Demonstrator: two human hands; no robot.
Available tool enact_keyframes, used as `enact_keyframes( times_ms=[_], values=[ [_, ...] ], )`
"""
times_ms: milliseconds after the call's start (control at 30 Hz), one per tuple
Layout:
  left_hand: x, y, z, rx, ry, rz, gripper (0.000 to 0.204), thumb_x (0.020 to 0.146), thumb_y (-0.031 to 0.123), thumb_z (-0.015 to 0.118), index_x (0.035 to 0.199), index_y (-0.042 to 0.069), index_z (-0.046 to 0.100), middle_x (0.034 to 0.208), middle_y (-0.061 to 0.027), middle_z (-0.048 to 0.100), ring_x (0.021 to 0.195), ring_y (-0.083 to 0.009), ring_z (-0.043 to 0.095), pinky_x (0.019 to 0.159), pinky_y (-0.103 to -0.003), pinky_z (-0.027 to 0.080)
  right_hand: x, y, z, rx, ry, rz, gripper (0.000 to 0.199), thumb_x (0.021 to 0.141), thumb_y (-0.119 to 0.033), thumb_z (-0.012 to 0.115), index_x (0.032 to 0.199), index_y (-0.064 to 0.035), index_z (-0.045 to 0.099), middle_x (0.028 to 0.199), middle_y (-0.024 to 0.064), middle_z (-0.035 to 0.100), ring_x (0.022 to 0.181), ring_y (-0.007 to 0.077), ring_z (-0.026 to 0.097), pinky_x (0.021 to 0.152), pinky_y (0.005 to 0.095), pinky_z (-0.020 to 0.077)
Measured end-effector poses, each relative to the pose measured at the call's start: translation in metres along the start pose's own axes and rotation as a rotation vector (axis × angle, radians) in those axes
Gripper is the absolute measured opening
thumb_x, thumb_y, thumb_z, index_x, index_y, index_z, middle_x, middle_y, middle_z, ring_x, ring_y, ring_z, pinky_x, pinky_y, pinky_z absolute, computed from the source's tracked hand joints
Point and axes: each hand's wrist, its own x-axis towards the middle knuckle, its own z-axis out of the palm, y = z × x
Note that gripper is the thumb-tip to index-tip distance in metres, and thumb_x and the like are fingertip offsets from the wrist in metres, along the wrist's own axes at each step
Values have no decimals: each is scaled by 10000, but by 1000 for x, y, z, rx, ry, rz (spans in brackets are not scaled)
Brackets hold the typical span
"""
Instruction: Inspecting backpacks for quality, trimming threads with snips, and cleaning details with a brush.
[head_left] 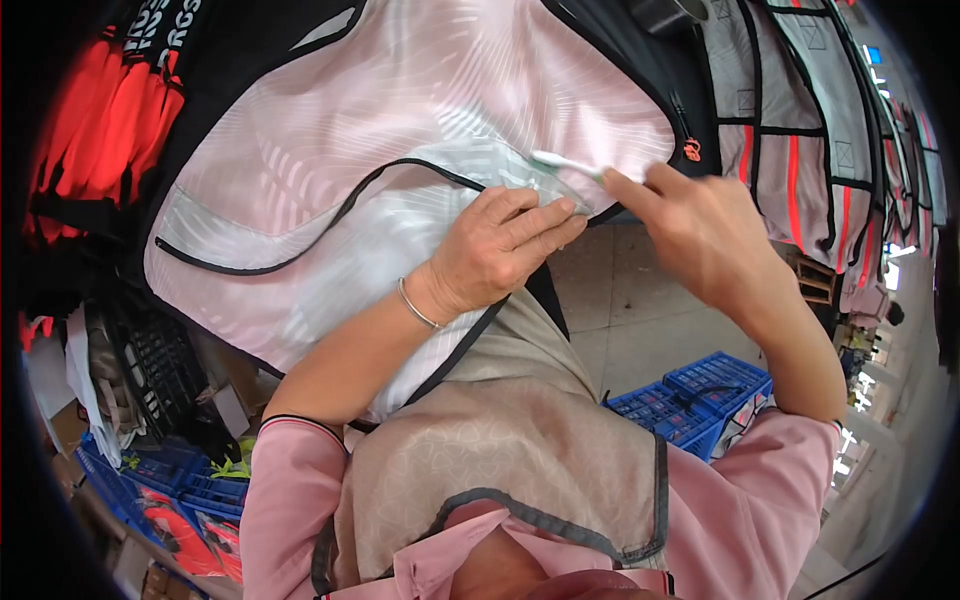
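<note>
A large pale pink and white patterned fabric piece [330, 115] with black edging lies spread in front of me. Across it curves a whitish flap [290, 245] trimmed in black binding. My left hand [495, 245] is closed at the near right edge of the fabric, its fingers bunched together over the cloth; the fingertips are partly hidden. In my right hand [705, 235] is a white toothbrush [562, 163], with green showing near its bristles. The brush head touches or hovers just over the fabric beside my left fingers; which, I cannot tell. My right hand is slightly blurred.
Bright red-orange straps [110, 125] hang at the far left. Grey fabric panels with black and red trim [790, 150] hang along the right. Blue plastic crates [690, 400] stand below on the right, and more crates [190, 480] at the lower left. A metal cup-like object [668, 14] sits at the top.
</note>
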Motion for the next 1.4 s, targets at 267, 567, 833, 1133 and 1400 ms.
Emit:
enact_keyframes(
  times_ms=[267, 567, 833, 1133, 1400],
  values=[
    [0, -4, 7, -37, 27, 2, 466, 629, -6, 706, 1083, 97, 726, 1126, -6, 636, 875, -205, 571, 733, -320, 517, 6, -24, 13, -90, -40, 70, 538, 738, -62, 638, 1269, -68, 548, 808, 74, 555, 555, 251, 604, 490, 371, 472],
    [0, -5, 5, -33, 24, -9, 407, 646, 11, 685, 1043, 100, 718, 1003, -8, 639, 870, -212, 581, 780, -324, 526, -44, -45, 4, -104, 17, 155, 474, 766, -80, 610, 1234, -7, 577, 812, 67, 523, 601, 183, 624, 501, 313, 494],
    [0, -8, 8, -60, 70, -40, 411, 620, -10, 692, 1010, 114, 724, 951, -6, 638, 822, -210, 576, 748, -306, 527, -71, -48, 36, -138, 170, 186, 526, 751, -63, 615, 1274, -29, 565, 795, 45, 492, 571, 141, 588, 470, 275, 475],
    [11, -6, 1, -97, 43, -98, 393, 627, -50, 676, 983, 110, 725, 914, -31, 646, 802, -228, 602, 732, -313, 521, -77, -51, 80, -44, 364, 245, 586, 758, -59, 601, 1339, -32, 522, 798, 50, 487, 591, 156, 599, 470, 307, 489],
    [31, -19, -25, -44, 51, -195, 403, 616, -91, 669, 969, 92, 734, 926, -88, 652, 780, -223, 634, 664, -305, 529, -43, 12, 109, 546, 913, 492, 377, 879, 90, 565, 1214, -57, 654, 811, 127, 643, 683, 197, 620, 623, 283, 488]
  ],
)
